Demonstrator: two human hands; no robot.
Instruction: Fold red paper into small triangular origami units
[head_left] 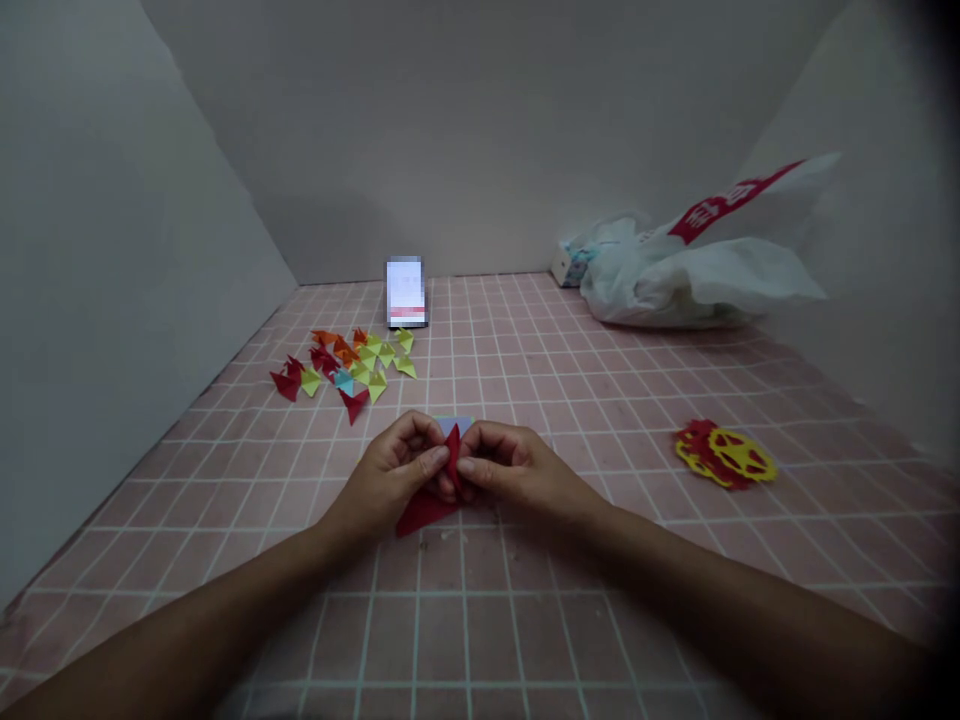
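Observation:
Between both hands is a piece of red origami paper [454, 460], partly folded, with a narrow point standing up. My left hand [405, 460] pinches it from the left, thumb against the fold. From the other side my right hand [506, 460] grips the same paper between thumb and fingers. A wider red flap [424, 512] spreads below the fingers toward the lower left; whether it belongs to the same sheet is hidden. Just behind the hands a pale blue-violet paper [454, 424] lies on the table, mostly covered.
Several folded paper cranes [345, 352] in red, orange, yellow and blue sit at the left. A lit phone [406, 292] stands behind them. Red and yellow paper cutouts [726, 455] lie at the right. A white plastic bag [697, 280] and a patterned box [574, 262] rest against the back wall.

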